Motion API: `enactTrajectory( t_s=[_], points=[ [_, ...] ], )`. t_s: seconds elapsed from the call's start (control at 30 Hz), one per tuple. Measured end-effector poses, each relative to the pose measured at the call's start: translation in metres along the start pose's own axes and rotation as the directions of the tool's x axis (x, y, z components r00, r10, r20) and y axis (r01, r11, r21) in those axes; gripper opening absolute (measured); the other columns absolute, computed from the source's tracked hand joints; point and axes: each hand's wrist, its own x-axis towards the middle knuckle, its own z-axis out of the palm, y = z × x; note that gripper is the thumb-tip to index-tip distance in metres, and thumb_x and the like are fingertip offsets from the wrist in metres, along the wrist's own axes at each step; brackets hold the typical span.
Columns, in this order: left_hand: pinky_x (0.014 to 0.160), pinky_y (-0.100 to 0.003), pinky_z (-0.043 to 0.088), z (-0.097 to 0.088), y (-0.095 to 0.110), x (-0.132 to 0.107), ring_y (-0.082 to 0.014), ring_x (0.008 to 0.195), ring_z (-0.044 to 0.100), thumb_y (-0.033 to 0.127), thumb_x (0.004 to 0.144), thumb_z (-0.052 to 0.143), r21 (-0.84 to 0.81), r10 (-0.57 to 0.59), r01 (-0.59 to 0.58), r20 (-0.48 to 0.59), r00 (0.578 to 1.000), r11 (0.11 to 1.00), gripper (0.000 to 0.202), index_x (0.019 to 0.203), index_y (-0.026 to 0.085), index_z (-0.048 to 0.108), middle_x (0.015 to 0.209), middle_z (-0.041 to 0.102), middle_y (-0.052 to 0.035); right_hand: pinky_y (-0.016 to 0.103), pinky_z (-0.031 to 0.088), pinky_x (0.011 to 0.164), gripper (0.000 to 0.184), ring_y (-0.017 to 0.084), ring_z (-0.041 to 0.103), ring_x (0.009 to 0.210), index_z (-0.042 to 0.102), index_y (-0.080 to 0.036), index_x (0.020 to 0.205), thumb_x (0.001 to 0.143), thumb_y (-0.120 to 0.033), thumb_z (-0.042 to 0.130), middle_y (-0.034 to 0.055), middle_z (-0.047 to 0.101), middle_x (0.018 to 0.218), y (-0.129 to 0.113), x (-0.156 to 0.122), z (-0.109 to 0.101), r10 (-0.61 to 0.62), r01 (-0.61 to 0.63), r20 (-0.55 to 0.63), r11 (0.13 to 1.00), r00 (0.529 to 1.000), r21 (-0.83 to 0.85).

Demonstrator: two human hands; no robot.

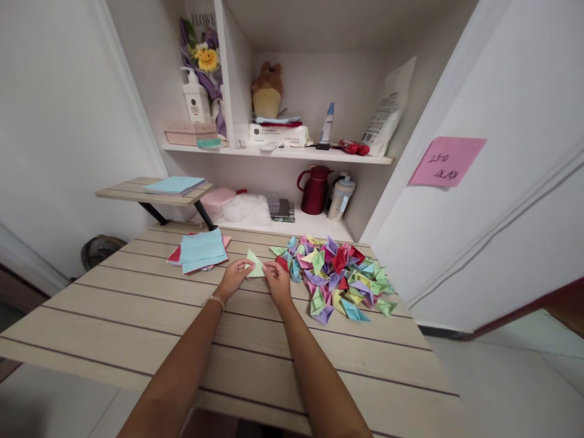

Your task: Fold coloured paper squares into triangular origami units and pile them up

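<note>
A pale green piece of folded paper (255, 265), triangular in outline, is held between my two hands over the wooden table. My left hand (233, 277) pinches its left corner, and a bracelet circles that wrist. The fingers of my right hand (277, 280) grip its right corner. Just beyond the right fingers lies a red folded paper (281, 263), partly hidden. To the right spreads a heap of folded paper boats (340, 267) in many colours. On the left rests a stack of paper sheets (203, 249), light blue on top with red and pink edges below.
A small raised shelf (109, 193) at the left carries more blue sheets (176, 185). Behind the slatted table (246, 340), a cabinet holds a red jug (314, 190), a tumbler (341, 198) and a plush toy (267, 91). A pink note (448, 160) hangs on the right.
</note>
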Motion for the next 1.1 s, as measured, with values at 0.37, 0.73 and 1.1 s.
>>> enactTrajectory(
  t_s=[0.37,0.73,1.1],
  points=[
    [0.064,-0.026,0.048,-0.001,0.000,0.000,-0.0152,0.071,0.063,0.033,0.058,0.075,-0.092,0.050,-0.055,-0.056,0.997,0.994,0.050,0.100,0.015,0.054,0.083,0.067,-0.0066,0.033,0.048,0.079,0.047,0.019,0.062,0.080,0.058,-0.016,0.114,0.072,-0.038,0.060,0.0063,0.070,0.087,0.003,-0.002,-0.006,0.005,-0.005,0.009,0.999,1.000,-0.032],
    [0.069,-0.027,0.046,0.000,0.001,0.003,-0.0190,0.077,0.061,0.037,0.060,0.073,0.005,0.053,-0.053,0.111,0.992,0.999,0.032,0.081,0.014,0.067,0.076,0.068,-0.0052,0.034,0.050,0.077,0.053,0.020,0.065,0.079,0.063,-0.015,0.107,0.064,-0.044,0.069,0.0085,0.071,0.086,0.001,0.002,-0.007,0.075,-0.085,0.073,0.984,0.995,0.158],
    [0.066,-0.026,0.048,-0.003,-0.008,0.005,-0.0150,0.071,0.060,0.036,0.065,0.069,0.039,0.099,-0.101,0.051,0.994,0.994,0.034,0.088,0.012,0.063,0.079,0.066,-0.0051,0.030,0.051,0.065,0.052,0.019,0.066,0.066,0.061,-0.015,0.098,0.053,-0.037,0.077,0.0042,0.071,0.070,-0.003,-0.001,-0.001,0.154,-0.148,-0.038,0.981,0.987,0.128]
  ],
)
